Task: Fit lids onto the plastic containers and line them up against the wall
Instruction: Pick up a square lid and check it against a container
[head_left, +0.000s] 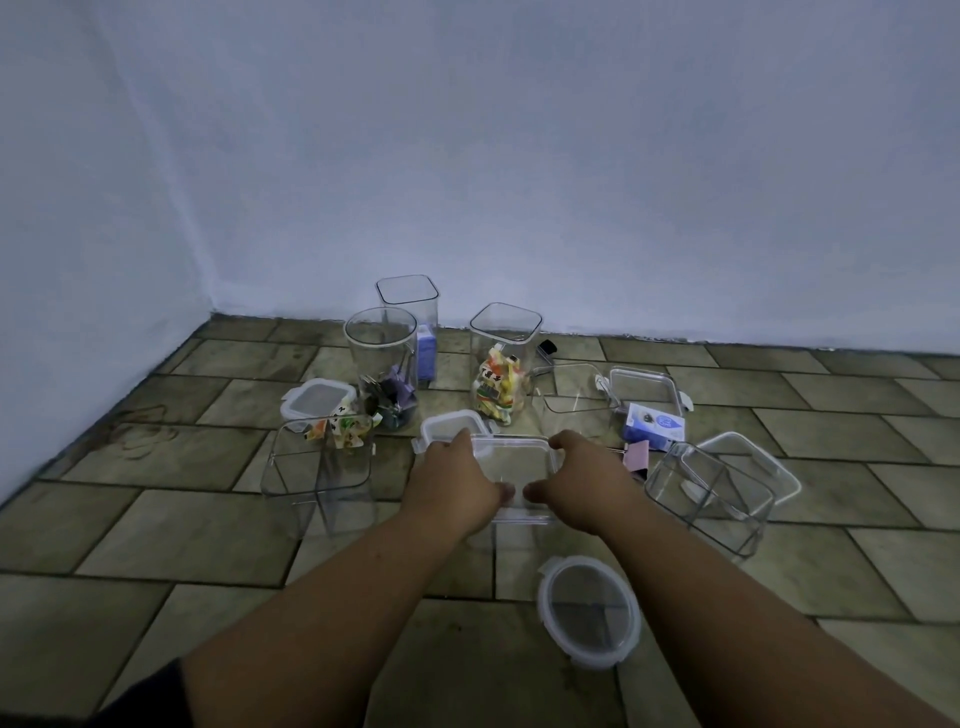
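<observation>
1. Round clear plastic lid with a grey centre (589, 613) lies flat on the tiled floor (156, 545), just beside the right forearm.
2. Left hand (457, 483) and right hand (587, 483) both clamp a square clear plastic lid (517, 462), fingers curled over its far edge and thumbs on its near edge.
3. That lid sits on a clear square container (519, 517) in the middle of the floor, well apart from the pale wall (519, 182).
4. An empty clear square container (319, 478) stands to the left and another (706, 493) to the right.
5. A tall clear square container (408, 296) stands against the wall, with a round clear jar (382, 353) just in front of it.
</observation>
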